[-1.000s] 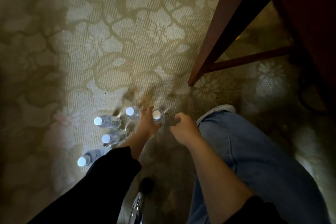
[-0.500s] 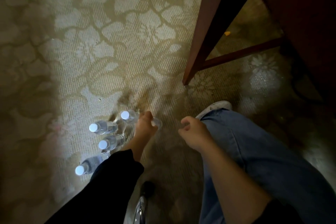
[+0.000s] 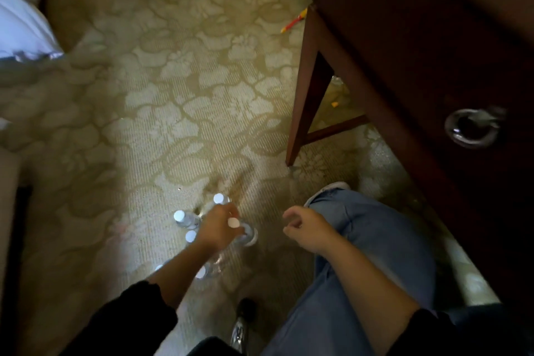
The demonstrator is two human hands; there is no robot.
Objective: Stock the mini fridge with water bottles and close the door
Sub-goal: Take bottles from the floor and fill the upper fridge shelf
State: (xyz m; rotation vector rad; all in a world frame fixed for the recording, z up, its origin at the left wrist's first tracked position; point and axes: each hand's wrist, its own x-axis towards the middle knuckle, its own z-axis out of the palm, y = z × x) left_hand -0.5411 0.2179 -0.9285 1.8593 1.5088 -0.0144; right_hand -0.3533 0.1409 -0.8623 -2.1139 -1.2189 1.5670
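Note:
Several clear water bottles with white caps stand on the patterned carpet; one [image 3: 218, 199] is at the far end of the group and another [image 3: 179, 216] is at its left. My left hand [image 3: 217, 230] grips one water bottle [image 3: 249, 236] near its white cap, holding it tilted just right of the group. My right hand [image 3: 307, 226] hovers a little to the right above my jeans knee, its fingers loosely curled and holding nothing. No mini fridge is in view.
A dark wooden desk [image 3: 419, 46] with a ring pull [image 3: 471, 128] fills the right side, and its leg [image 3: 307, 95] stands on the carpet ahead. White bed linen [image 3: 20, 17] is at the upper left. A yellow-red item [image 3: 294, 20] lies far ahead.
My left hand has closed round a bottle and drawn it back, tilted, from the group. My right hand has shifted a little to the right. The view has lifted and shows more of the room.

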